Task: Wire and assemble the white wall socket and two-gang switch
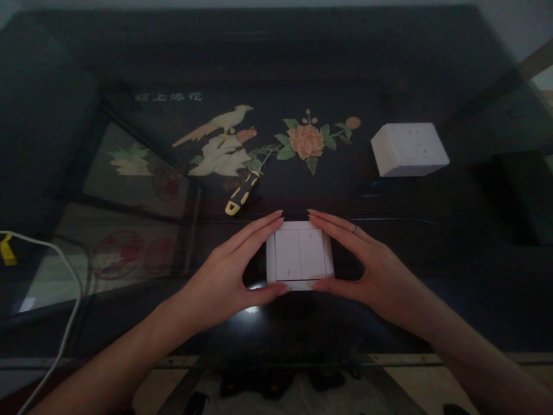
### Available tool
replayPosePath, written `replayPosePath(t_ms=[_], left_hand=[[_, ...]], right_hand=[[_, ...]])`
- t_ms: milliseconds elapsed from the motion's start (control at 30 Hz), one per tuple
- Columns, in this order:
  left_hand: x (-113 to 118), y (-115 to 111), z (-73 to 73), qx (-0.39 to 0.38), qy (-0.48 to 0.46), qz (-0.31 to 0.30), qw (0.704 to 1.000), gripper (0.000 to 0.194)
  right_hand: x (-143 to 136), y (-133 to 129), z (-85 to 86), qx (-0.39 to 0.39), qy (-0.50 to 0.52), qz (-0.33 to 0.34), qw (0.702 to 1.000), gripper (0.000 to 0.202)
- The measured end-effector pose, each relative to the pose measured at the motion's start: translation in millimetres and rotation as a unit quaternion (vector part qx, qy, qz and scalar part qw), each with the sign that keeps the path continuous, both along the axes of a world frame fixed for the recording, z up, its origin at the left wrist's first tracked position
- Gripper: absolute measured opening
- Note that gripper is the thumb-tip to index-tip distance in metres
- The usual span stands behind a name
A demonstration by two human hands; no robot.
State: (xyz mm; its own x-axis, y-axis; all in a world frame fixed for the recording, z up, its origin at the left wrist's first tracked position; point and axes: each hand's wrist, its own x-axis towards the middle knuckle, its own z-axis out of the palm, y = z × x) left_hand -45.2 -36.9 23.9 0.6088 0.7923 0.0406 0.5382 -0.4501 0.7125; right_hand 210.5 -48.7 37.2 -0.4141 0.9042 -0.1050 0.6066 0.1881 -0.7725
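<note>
Between my two hands sits a white double rocker light switch point(299, 254), face up on the dark glossy table. My left hand point(244, 262) grips its left side, fingertips at the far edge and thumb on the near edge. On the right side my right hand point(356, 256) holds it the same way, a ring showing on one finger. Beyond my left fingers lies a screwdriver point(244, 192) with a yellow and black handle, its shaft pointing away to the right.
A white socket box point(409, 150) stands at the right, further back. A pale cable point(71, 271) with a yellow tag point(7, 249) runs down the left side. One dark object point(525, 196) is at the far right. The tabletop point(302, 196) has bird and flower decoration and reflects light.
</note>
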Motion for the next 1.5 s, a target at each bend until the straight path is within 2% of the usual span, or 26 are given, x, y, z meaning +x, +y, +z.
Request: replayPosePath(t_ms=[300,500,600,833,1000,1167,1500], left_hand=[[-2.6,1.9,-4.2,0.015,-0.004,-0.012,1.0,0.078],[-2.0,0.8,-6.9,0.03,0.0,-0.012,0.999,0.097],[-0.7,0.2,-8.0,0.056,0.006,0.0,0.998,0.091],[0.1,1.3,-13.2,0.121,0.01,-0.013,0.992,0.085],[0.6,2.6,-16.2,0.145,0.001,-0.015,0.989,0.085],[2.0,2.3,-16.8,0.149,-0.005,-0.015,0.989,0.085],[4.5,0.2,-16.1,0.106,-0.016,0.004,0.994,0.085]], right_hand=[[0.8,2.6,2.3,0.026,-0.036,0.031,0.999,0.073],[4.8,2.4,-10.4,0.069,-0.02,0.068,0.995,0.097],[5.3,0.7,-13.8,0.097,-0.028,0.061,0.993,0.091],[4.5,-0.8,-15.2,0.17,-0.056,0.074,0.981,0.084],[4.8,1.3,-14.4,0.191,-0.071,0.085,0.975,0.084],[5.3,1.4,-13.9,0.206,-0.065,0.081,0.973,0.084],[5.0,1.5,-16.0,0.181,-0.049,0.07,0.98,0.083]])
